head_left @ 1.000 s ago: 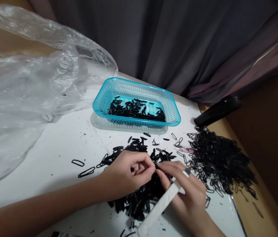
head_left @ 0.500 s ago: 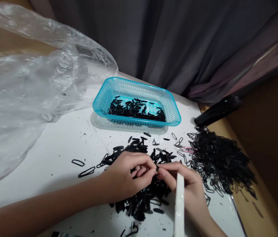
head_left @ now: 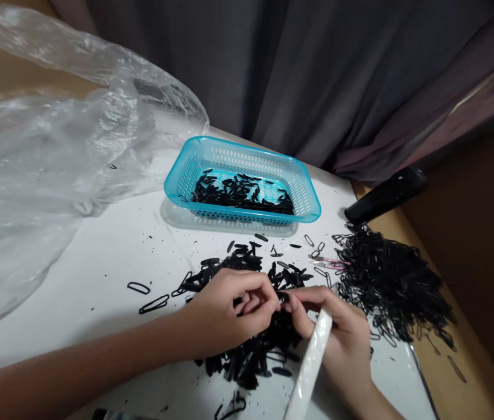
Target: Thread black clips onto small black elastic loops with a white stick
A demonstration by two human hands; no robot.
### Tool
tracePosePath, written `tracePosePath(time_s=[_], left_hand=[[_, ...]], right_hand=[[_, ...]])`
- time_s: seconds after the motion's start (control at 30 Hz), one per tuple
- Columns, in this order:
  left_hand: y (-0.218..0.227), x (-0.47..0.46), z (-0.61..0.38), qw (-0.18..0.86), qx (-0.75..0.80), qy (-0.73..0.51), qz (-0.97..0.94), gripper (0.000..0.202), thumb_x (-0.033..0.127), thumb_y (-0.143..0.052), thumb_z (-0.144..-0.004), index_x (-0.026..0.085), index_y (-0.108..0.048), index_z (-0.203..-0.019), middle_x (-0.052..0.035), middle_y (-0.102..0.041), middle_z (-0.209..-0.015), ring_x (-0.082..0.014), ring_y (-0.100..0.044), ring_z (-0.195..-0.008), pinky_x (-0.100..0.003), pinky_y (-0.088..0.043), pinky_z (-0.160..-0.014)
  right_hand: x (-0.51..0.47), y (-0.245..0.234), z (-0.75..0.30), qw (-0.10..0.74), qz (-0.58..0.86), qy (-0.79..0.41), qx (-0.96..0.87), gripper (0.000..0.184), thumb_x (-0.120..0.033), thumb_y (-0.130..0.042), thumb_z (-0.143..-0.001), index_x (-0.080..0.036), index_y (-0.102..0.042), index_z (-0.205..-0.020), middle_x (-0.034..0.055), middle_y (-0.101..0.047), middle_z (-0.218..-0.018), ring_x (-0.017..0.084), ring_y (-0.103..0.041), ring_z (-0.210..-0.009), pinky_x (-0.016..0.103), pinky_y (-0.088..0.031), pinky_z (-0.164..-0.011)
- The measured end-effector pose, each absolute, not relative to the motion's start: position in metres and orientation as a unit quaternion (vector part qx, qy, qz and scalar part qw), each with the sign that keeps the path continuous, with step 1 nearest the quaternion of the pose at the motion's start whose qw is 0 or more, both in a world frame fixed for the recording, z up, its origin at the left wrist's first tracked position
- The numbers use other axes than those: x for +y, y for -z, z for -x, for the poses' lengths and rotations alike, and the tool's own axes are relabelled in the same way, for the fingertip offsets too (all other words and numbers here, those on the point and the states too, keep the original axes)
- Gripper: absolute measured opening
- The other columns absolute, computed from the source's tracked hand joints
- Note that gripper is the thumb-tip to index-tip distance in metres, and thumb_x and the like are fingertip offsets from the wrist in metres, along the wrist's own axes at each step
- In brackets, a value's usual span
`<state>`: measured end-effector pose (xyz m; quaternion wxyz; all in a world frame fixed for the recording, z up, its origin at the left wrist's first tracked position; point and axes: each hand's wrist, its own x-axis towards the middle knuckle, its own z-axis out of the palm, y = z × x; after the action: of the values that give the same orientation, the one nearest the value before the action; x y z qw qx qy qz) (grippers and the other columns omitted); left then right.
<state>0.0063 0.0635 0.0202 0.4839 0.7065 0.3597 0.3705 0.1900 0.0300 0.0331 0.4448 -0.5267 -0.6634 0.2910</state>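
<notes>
My left hand point(head_left: 233, 312) is closed in a pinch on a small black oval piece point(head_left: 282, 296), mostly hidden by the fingertips. Thumb and forefinger of my right hand point(head_left: 338, 329) meet the same piece from the other side. A white-wrapped stick point(head_left: 306, 373) also rests in my right hand, slanting down toward the lower edge; its working end is out of sight. Beneath both hands spreads a heap of black oval pieces point(head_left: 247, 364).
A blue basket point(head_left: 242, 150) holding black pieces stands behind the heap. To the right lie a tangle of thin black loops point(head_left: 398, 286), small pink-handled scissors point(head_left: 332, 263) and a black cylinder point(head_left: 385, 195). Clear plastic sheeting point(head_left: 54, 163) covers the left side; a dark curtain point(head_left: 273, 70) hangs behind.
My right hand has shifted slightly right and turned, so the white-wrapped stick now slants down to the left. The left hand stays almost in place.
</notes>
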Motion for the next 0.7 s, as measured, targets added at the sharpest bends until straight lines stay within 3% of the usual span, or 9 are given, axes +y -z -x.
tracePosePath(time_s=[0.2,0.37,0.47,0.6,0.7], left_hand=[[-0.024,0.065,-0.006,0.531,0.391,-0.342,-0.669,0.013,0.016,-0.057,-0.081,0.016,-0.064,-0.071,0.0059,-0.051,-0.056,-0.0081,-0.042,-0.052,-0.019,-0.033,-0.050],[-0.030,0.066,-0.004,0.602,0.402,-0.298,-0.622,0.018,0.028,-0.054,-0.087,0.017,-0.067,-0.080,0.0017,-0.063,-0.068,-0.0126,-0.053,-0.063,-0.023,-0.040,-0.059],[-0.032,0.068,-0.004,0.598,0.403,-0.288,-0.630,0.017,0.028,-0.055,-0.087,0.018,-0.066,-0.078,0.0035,-0.059,-0.068,-0.0124,-0.052,-0.066,-0.024,-0.039,-0.061],[-0.029,0.069,-0.004,0.558,0.395,-0.310,-0.660,0.013,0.028,-0.059,-0.086,0.019,-0.064,-0.078,0.0058,-0.053,-0.064,-0.0105,-0.046,-0.061,-0.022,-0.038,-0.058],[-0.026,0.069,-0.005,0.522,0.404,-0.333,-0.674,0.013,0.026,-0.059,-0.087,0.018,-0.064,-0.077,0.0054,-0.055,-0.063,-0.0103,-0.048,-0.059,-0.022,-0.039,-0.057]], right_hand=[[0.035,-0.034,-0.195,0.440,0.540,-0.347,-0.628,0.006,-0.025,-0.070,-0.087,-0.025,-0.073,-0.081,-0.0026,-0.075,-0.069,0.012,-0.068,-0.060,0.020,-0.053,-0.055],[0.038,-0.034,-0.194,0.422,0.531,-0.442,-0.587,0.011,-0.028,-0.069,-0.087,-0.024,-0.071,-0.077,-0.0025,-0.072,-0.065,0.012,-0.069,-0.060,0.019,-0.054,-0.057],[0.039,-0.033,-0.192,0.410,0.532,-0.466,-0.576,0.011,-0.029,-0.069,-0.087,-0.024,-0.070,-0.078,-0.0025,-0.070,-0.067,0.012,-0.066,-0.061,0.019,-0.052,-0.057],[0.039,-0.032,-0.190,0.428,0.507,-0.481,-0.574,0.009,-0.029,-0.067,-0.089,-0.024,-0.069,-0.081,-0.0006,-0.072,-0.085,0.013,-0.067,-0.079,0.021,-0.054,-0.074],[0.039,-0.032,-0.190,0.416,0.520,-0.480,-0.570,0.008,-0.030,-0.068,-0.089,-0.025,-0.068,-0.083,-0.0028,-0.068,-0.077,0.011,-0.063,-0.071,0.018,-0.051,-0.066]])
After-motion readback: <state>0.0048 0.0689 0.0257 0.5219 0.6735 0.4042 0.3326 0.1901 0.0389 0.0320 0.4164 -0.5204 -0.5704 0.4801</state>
